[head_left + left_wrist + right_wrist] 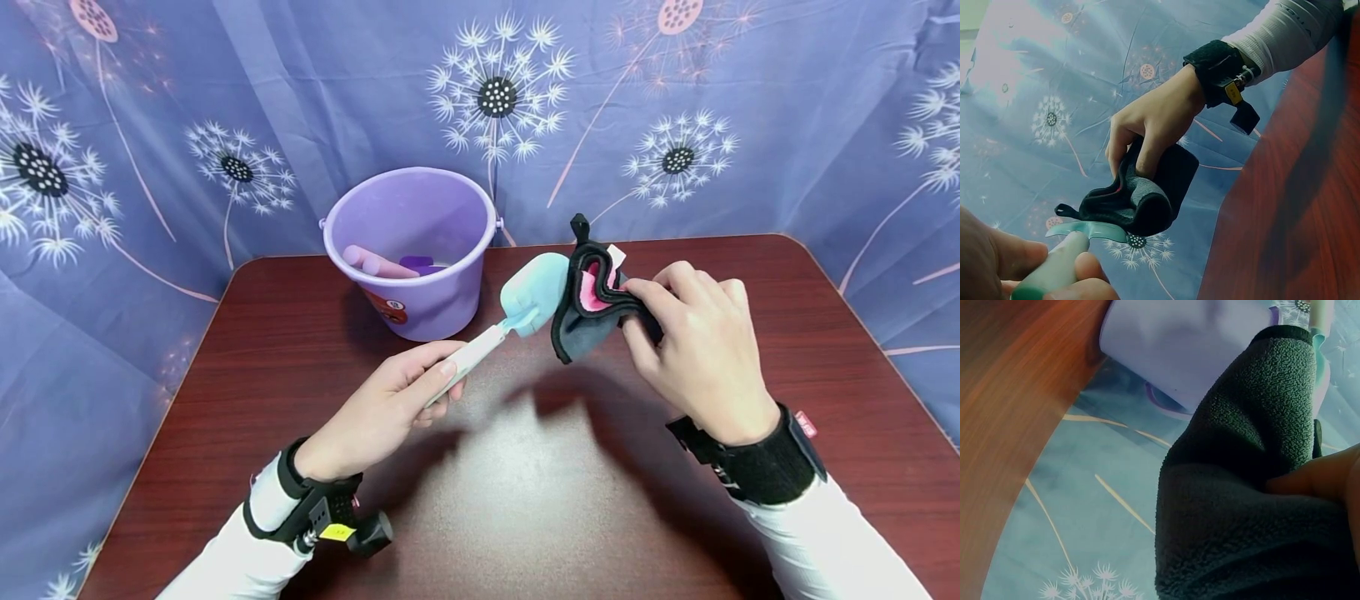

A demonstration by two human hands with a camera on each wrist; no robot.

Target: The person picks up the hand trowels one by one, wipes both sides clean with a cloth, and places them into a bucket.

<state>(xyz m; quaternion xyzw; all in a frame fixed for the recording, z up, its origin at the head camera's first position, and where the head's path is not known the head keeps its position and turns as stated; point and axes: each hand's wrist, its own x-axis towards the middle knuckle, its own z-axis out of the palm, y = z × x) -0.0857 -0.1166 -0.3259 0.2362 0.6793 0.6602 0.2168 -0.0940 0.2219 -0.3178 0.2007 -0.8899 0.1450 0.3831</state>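
My left hand grips the white handle of a toy shovel, its light blue blade tilted up and to the right. A folded dark grey cleaning cloth with black edging and a pink inner side hangs from my right hand, pinched between thumb and fingers. Cloth and shovel are held above the table, the cloth's left edge right at the blade. From the left wrist, the cloth appears just beyond the blade. Fuzzy grey fabric fills much of the right wrist view, with the thumb pressing into it.
A purple bucket stands at the back left of the dark red wooden table. Inside it lie pink rod-like pieces and a darker purple piece. Behind the table hangs a blue curtain with dandelion prints.
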